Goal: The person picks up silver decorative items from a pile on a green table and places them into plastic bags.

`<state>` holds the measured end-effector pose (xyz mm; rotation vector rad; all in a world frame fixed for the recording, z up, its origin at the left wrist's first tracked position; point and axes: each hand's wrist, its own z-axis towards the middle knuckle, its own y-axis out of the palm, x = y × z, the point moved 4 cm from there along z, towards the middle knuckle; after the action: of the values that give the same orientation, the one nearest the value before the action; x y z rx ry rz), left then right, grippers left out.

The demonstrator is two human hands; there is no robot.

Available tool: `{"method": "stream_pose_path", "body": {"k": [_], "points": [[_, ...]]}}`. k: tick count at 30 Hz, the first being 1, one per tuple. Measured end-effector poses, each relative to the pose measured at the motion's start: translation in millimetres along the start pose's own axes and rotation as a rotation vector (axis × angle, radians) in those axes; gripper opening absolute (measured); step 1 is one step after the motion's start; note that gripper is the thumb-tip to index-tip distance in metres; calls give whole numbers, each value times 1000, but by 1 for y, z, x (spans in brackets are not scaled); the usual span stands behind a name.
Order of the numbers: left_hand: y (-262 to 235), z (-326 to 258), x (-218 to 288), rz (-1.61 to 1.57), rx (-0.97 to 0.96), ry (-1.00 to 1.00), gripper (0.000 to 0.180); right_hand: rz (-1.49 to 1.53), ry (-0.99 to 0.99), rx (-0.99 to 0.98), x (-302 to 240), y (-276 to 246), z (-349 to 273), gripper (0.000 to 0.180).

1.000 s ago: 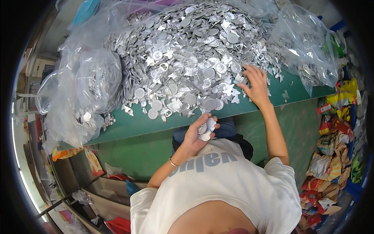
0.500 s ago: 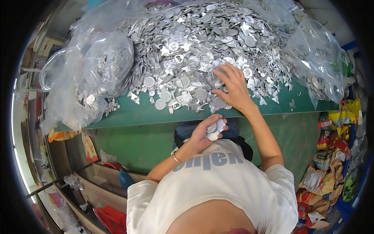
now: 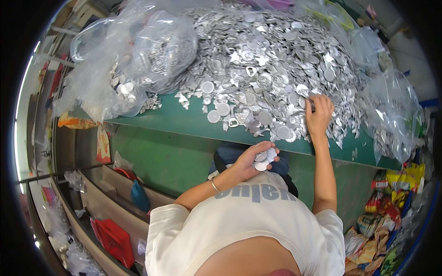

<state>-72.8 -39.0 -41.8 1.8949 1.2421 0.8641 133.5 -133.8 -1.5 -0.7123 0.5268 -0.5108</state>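
A broad heap of flat silver metal pieces (image 3: 276,60), many of them round, some star-shaped, lies on the green table (image 3: 184,124). My left hand (image 3: 252,162) is palm up just off the table's near edge, its fingers curled round several silver metal pieces (image 3: 261,165). Over the front right of the heap, my right hand (image 3: 320,115) has its fingertips drawn together at a silver metal piece (image 3: 302,89). Its fingers partly cover what they grip. Near the front edge lie a few loose discs (image 3: 213,116) and a bottle-opener-shaped piece (image 3: 233,122).
Clear plastic bags of metal pieces flank the heap, one at the left (image 3: 163,55) and one at the right (image 3: 396,110). Brown shelving (image 3: 115,198) with a red container (image 3: 113,239) stands low at the left. Colourful packages (image 3: 382,211) are piled at the lower right.
My right hand has moved right across the heap, and its spread fingers have closed at a metal piece. My left hand still holds its pieces. The view has shifted.
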Motion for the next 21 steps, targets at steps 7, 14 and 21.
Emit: {"method": "stream_pose_path", "body": {"k": [7, 14, 21], "points": [[-2, -30, 42, 22, -8, 222, 17, -59, 166, -42, 10, 3, -9, 14], [-27, -127, 173, -121, 175, 998, 14, -97, 23, 56, 1, -2, -7, 19], [-18, -220, 359, -339, 168, 1531, 13, -106, 47, 73, 8, 5, -15, 14]]}}
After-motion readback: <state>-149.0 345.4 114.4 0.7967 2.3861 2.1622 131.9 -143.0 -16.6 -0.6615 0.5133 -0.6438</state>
